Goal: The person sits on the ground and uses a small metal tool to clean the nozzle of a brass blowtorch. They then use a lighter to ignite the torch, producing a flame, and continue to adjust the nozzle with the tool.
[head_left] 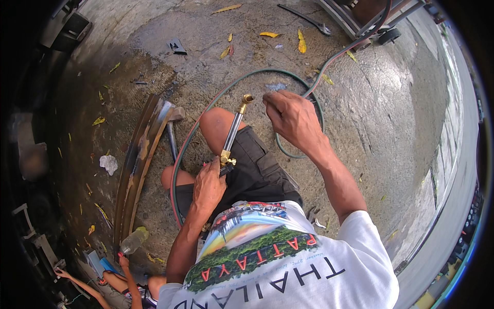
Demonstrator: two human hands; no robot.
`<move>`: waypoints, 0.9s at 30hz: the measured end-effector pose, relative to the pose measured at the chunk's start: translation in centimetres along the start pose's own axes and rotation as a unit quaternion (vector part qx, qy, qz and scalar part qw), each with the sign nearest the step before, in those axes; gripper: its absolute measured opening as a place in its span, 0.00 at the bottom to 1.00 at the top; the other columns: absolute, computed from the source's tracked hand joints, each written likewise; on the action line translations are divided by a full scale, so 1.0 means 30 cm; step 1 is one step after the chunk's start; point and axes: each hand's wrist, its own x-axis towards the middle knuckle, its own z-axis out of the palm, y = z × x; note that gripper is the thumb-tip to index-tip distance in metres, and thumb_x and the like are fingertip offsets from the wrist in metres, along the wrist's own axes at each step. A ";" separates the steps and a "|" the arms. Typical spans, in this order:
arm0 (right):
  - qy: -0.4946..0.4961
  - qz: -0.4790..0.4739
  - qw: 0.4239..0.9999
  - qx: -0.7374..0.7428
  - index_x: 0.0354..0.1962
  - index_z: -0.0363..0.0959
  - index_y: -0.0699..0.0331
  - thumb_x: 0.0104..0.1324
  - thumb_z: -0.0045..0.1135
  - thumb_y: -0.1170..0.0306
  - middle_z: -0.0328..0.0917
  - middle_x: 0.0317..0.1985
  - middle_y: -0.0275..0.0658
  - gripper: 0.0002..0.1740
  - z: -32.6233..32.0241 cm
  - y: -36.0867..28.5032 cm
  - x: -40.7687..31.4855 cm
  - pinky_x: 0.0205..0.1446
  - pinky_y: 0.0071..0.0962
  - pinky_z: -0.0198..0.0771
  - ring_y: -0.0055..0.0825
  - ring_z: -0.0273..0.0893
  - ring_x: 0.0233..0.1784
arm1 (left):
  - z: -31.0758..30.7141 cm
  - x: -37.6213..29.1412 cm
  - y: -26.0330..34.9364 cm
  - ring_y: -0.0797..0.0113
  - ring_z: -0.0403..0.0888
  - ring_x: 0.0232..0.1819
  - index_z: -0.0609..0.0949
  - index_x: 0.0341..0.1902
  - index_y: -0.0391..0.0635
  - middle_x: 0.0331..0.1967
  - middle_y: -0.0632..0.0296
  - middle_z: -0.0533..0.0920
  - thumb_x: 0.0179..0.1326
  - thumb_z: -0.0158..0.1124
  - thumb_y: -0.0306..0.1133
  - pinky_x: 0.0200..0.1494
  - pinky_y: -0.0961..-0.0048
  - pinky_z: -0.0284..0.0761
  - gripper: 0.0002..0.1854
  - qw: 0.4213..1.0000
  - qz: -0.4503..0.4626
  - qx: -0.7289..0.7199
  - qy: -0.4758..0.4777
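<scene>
My left hand (209, 186) is closed round the handle of a brass and steel cutting torch (232, 133), near its valves. The torch points away from me over my knee, its angled brass tip at the far end. My right hand (289, 114) is raised to the right of the tip, fingers pinched together; whether something small is between them cannot be told. A twin red and green gas hose (247, 75) loops on the ground round my knees. To the left lie a long, curved, rusty steel channel (141, 162) and a hammer (171, 133) beside it.
An adjustable wrench (305, 18) lies near a wheeled metal cart (364, 23). A small metal piece (176, 46), yellow leaves and crumpled plastic (109, 164) are on the wet concrete. At lower left, another person's hand (123, 260) is by a plastic bottle (135, 240).
</scene>
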 end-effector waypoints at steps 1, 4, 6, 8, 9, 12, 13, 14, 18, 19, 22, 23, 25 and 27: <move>0.010 -0.008 1.000 0.006 0.41 0.81 0.68 0.68 0.60 0.72 0.80 0.32 0.48 0.08 0.003 0.001 0.002 0.41 0.44 0.76 0.49 0.82 0.37 | -0.001 -0.002 0.003 0.33 0.81 0.56 0.77 0.64 0.30 0.54 0.34 0.83 0.63 0.65 0.20 0.58 0.47 0.77 0.25 1.000 -0.004 -0.002 0.001; 0.033 -0.024 0.999 0.020 0.35 0.77 0.68 0.67 0.59 0.73 0.77 0.30 0.47 0.05 0.014 0.005 0.004 0.38 0.47 0.75 0.50 0.81 0.35 | 0.000 -0.004 -0.002 0.32 0.82 0.55 0.77 0.65 0.30 0.54 0.34 0.83 0.62 0.65 0.20 0.57 0.47 0.78 0.26 1.000 -0.002 0.005 -0.004; 0.039 -0.025 0.999 0.025 0.36 0.78 0.68 0.67 0.59 0.74 0.78 0.30 0.47 0.05 0.015 0.005 0.005 0.39 0.47 0.75 0.50 0.81 0.35 | -0.002 -0.003 0.002 0.32 0.82 0.55 0.76 0.66 0.30 0.53 0.34 0.83 0.61 0.65 0.20 0.57 0.47 0.77 0.27 1.000 -0.005 0.004 -0.002; 0.041 -0.023 0.999 0.028 0.37 0.78 0.69 0.67 0.59 0.74 0.78 0.30 0.47 0.05 0.019 0.007 0.003 0.39 0.46 0.76 0.50 0.82 0.35 | -0.003 -0.003 0.004 0.32 0.82 0.55 0.76 0.66 0.30 0.53 0.33 0.83 0.61 0.65 0.20 0.57 0.46 0.77 0.28 1.000 -0.005 0.004 -0.001; 0.041 -0.022 0.999 0.029 0.37 0.78 0.69 0.67 0.59 0.74 0.79 0.31 0.48 0.06 0.020 0.007 0.003 0.39 0.46 0.76 0.50 0.82 0.35 | -0.004 -0.003 0.003 0.32 0.82 0.55 0.76 0.67 0.30 0.53 0.34 0.83 0.61 0.66 0.20 0.57 0.46 0.77 0.28 1.000 -0.005 0.003 -0.001; 0.036 -0.018 0.999 0.033 0.37 0.79 0.69 0.67 0.59 0.73 0.79 0.31 0.48 0.06 0.021 0.006 0.008 0.39 0.47 0.77 0.51 0.82 0.35 | -0.001 -0.003 0.000 0.32 0.82 0.55 0.76 0.67 0.30 0.52 0.34 0.83 0.60 0.66 0.20 0.57 0.47 0.77 0.28 1.000 -0.004 0.004 -0.002; 0.025 -0.011 0.999 0.028 0.39 0.80 0.69 0.67 0.60 0.73 0.81 0.32 0.48 0.07 0.020 0.006 0.008 0.40 0.45 0.77 0.50 0.83 0.36 | 0.000 -0.003 -0.002 0.32 0.82 0.55 0.76 0.67 0.30 0.52 0.34 0.83 0.60 0.65 0.20 0.57 0.47 0.77 0.28 1.000 -0.005 0.005 -0.002; 0.013 -0.004 1.000 0.023 0.41 0.82 0.69 0.68 0.60 0.73 0.83 0.33 0.48 0.08 0.016 0.005 0.010 0.41 0.44 0.78 0.49 0.84 0.36 | 0.000 -0.004 -0.001 0.32 0.82 0.55 0.76 0.67 0.30 0.52 0.34 0.83 0.60 0.65 0.20 0.56 0.47 0.78 0.28 1.000 -0.004 0.003 0.000; 0.004 0.004 1.000 0.026 0.43 0.84 0.69 0.68 0.60 0.73 0.84 0.35 0.49 0.10 0.022 0.006 0.010 0.43 0.43 0.79 0.48 0.85 0.38 | -0.002 -0.002 -0.004 0.33 0.82 0.54 0.74 0.67 0.28 0.52 0.34 0.83 0.60 0.66 0.20 0.58 0.47 0.78 0.30 1.000 -0.002 0.003 -0.011; 0.001 0.007 1.000 0.025 0.43 0.84 0.69 0.68 0.60 0.73 0.84 0.35 0.49 0.10 0.024 0.004 0.010 0.43 0.43 0.79 0.48 0.85 0.38 | -0.001 -0.001 -0.007 0.34 0.82 0.54 0.73 0.68 0.27 0.52 0.34 0.83 0.60 0.66 0.21 0.59 0.47 0.78 0.31 1.000 -0.002 0.005 -0.019; -0.003 0.012 1.000 0.027 0.44 0.83 0.69 0.68 0.60 0.73 0.84 0.35 0.49 0.10 0.026 0.002 0.011 0.43 0.43 0.79 0.48 0.85 0.38 | 0.009 0.001 -0.018 0.34 0.82 0.54 0.73 0.68 0.27 0.52 0.33 0.83 0.60 0.66 0.21 0.59 0.47 0.77 0.31 1.000 -0.001 0.012 -0.019; 0.000 0.010 0.999 0.030 0.44 0.83 0.70 0.69 0.60 0.73 0.84 0.35 0.49 0.10 0.028 0.004 0.011 0.43 0.43 0.79 0.48 0.85 0.38 | 0.009 0.001 -0.020 0.34 0.82 0.55 0.73 0.68 0.27 0.52 0.33 0.83 0.60 0.66 0.21 0.60 0.47 0.77 0.31 1.000 0.000 0.012 -0.019; 0.001 0.011 0.999 0.034 0.44 0.83 0.70 0.69 0.60 0.73 0.84 0.36 0.50 0.11 0.029 0.004 0.011 0.44 0.43 0.79 0.48 0.85 0.38 | 0.010 0.001 -0.022 0.34 0.82 0.55 0.73 0.69 0.27 0.53 0.33 0.83 0.60 0.66 0.21 0.60 0.47 0.78 0.31 1.000 0.000 0.012 -0.021; -0.001 0.016 0.999 0.033 0.44 0.83 0.70 0.69 0.60 0.73 0.84 0.36 0.50 0.11 0.029 0.003 0.013 0.44 0.43 0.79 0.48 0.85 0.39 | 0.014 0.001 -0.026 0.35 0.82 0.56 0.73 0.69 0.26 0.54 0.33 0.83 0.60 0.66 0.21 0.61 0.48 0.78 0.32 1.000 -0.001 0.013 -0.020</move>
